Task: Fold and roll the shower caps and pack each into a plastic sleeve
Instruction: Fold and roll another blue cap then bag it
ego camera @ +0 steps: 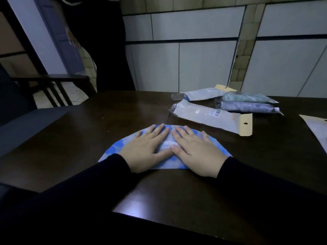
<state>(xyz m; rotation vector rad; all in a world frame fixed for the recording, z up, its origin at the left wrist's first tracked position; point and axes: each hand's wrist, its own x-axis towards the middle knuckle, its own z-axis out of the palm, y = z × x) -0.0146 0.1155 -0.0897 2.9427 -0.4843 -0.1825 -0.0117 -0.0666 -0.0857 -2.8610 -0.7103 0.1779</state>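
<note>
Far left of the hands, off the table's edge, a dark chair (51,85) stands on a pale tiled floor.

The left hand (146,149) lies flat, palm down, fingers straight and slightly spread, pressing the left half of a blue cap (115,147). The cap is folded into a half-round shape with its straight edge toward the person and its curved edge away, lying flat on the dark table (70,138). Its blue patterned border shows out past each wrist; a paler patch shows in the gap between the two hands.

The right hand (196,152) lies just beside the left, also flat and open, fingers straight, pressing the cap's right half. The two thumbs meet or nearly meet at the middle of the cap. Both arms wear dark sleeves (106,174) down to the wrists.

Beyond the right hand and a little to its right, a long white sleeve (208,115) with a tan header and a barcode label lies flat, apart from the cap. Farther back lies a second sleeve (203,94). Right of that, two packed sleeves lie side by side, one holding a green roll (247,97), the nearer one a grey roll (247,106). At the far right edge, well apart from the hands, part of another sleeve (316,128) shows.
</note>
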